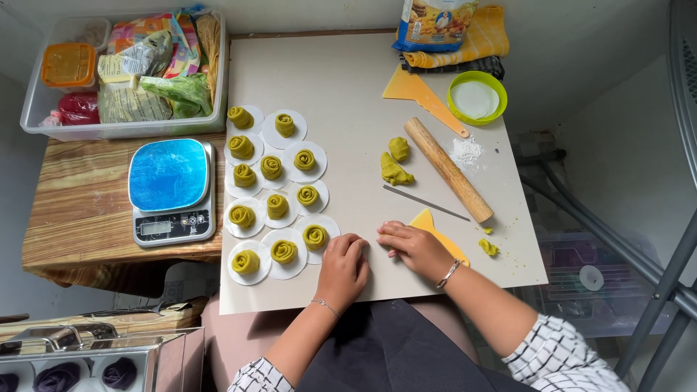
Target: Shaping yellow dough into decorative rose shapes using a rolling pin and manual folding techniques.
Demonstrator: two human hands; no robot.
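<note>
Green dough rolls sit on white paper rounds left of both hands; left hand and right hand press flat, fingers together, on beige board; rolling pin beyond.

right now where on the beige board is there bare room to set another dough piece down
Bare patches: the beige work board above the rolls, left of the yellow plastic scraper; and between the green dough rolls on white paper rounds and the wooden rolling pin. Crowded: the rolls, and by both hands.
</note>
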